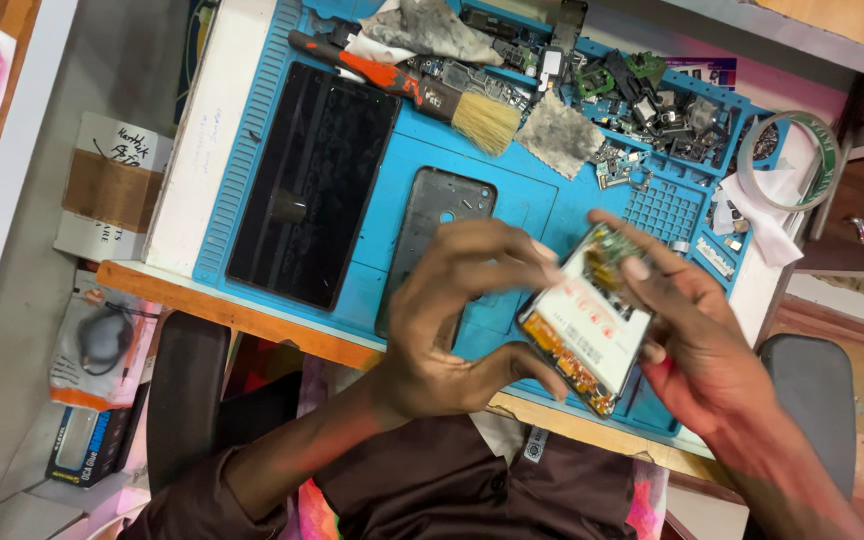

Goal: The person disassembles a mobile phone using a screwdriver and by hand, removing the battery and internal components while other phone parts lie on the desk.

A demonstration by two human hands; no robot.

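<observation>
My right hand (707, 345) holds an opened phone (587, 320) from its right side, with the white battery and green board facing up. My left hand (462, 320) is at the phone's left edge, thumb beneath it and fingertips pinched over its top end. A dark phone back cover (430, 215) lies flat on the blue mat (542, 195), just beyond my left hand.
A large black tablet (312, 180) lies on the mat's left part. At the back are an orange-handled brush (432, 100), grey cloths (562, 135) and several small phone parts (652, 100). A tape roll (802, 160) sits at the right. Boxes lie on the floor at left.
</observation>
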